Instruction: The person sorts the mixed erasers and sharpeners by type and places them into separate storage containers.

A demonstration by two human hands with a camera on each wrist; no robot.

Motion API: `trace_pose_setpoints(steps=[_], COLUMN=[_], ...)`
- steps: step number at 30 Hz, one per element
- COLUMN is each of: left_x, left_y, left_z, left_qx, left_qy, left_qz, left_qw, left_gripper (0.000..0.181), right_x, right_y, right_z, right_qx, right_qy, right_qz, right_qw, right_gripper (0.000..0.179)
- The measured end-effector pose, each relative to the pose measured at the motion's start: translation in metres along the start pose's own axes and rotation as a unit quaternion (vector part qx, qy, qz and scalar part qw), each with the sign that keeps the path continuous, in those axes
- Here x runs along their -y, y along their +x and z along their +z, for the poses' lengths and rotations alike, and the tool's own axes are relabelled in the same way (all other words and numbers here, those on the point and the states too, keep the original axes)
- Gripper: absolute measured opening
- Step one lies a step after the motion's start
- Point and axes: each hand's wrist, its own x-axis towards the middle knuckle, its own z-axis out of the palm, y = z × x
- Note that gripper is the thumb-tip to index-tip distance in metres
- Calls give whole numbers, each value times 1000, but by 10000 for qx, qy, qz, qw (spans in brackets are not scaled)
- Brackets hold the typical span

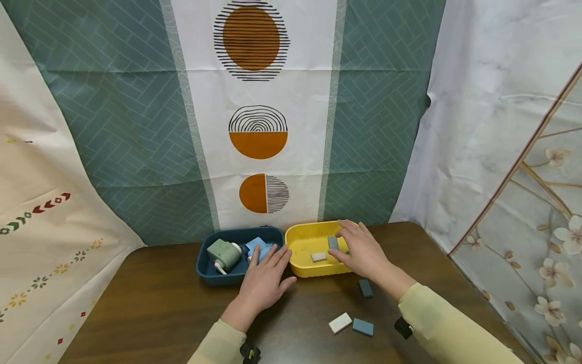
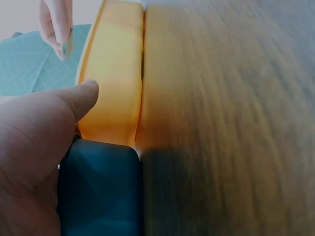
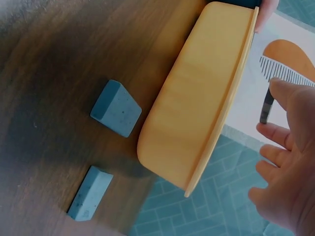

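My right hand [image 1: 364, 250] is over the yellow tray [image 1: 313, 272]. Its thumb and fingertips pinch a flat grey-blue block [image 1: 333, 242], seen edge-on as a thin dark block [image 3: 267, 105] in the right wrist view. A small white block [image 1: 319, 257] lies inside the yellow tray. My left hand [image 1: 263, 285] has its fingers extended over the near right side of the dark blue tray [image 1: 227, 279]. Its thumb [image 2: 83, 96] points toward the yellow tray, overlapping that tray's edge in the left wrist view.
The blue tray holds a green bottle-like object [image 1: 224, 253] with white ends and a light blue object [image 1: 259, 245]. On the wooden table lie a dark green block [image 1: 365, 288], a white block [image 1: 340, 323] and a blue block [image 1: 362, 327]. A patterned cloth [image 1: 273, 151] hangs behind.
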Motion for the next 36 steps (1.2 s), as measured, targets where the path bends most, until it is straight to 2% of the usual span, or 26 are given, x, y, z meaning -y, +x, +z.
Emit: trace_pose_setpoints(steps=[17,36], left_x=[0,-1], left_y=[-2,-1], left_z=[-1,0], left_qx=[-65,-79], left_qy=[48,15], left_qz=[22,34], left_qw=[10000,10000], left_gripper=[74,73], right_x=[-15,-18], right_y=[13,24], right_z=[12,19], right_qx=[334,396], right_qy=[-269,-414], right_qz=[460,810], right_qw=[9980,9951], right_gripper=[46,52])
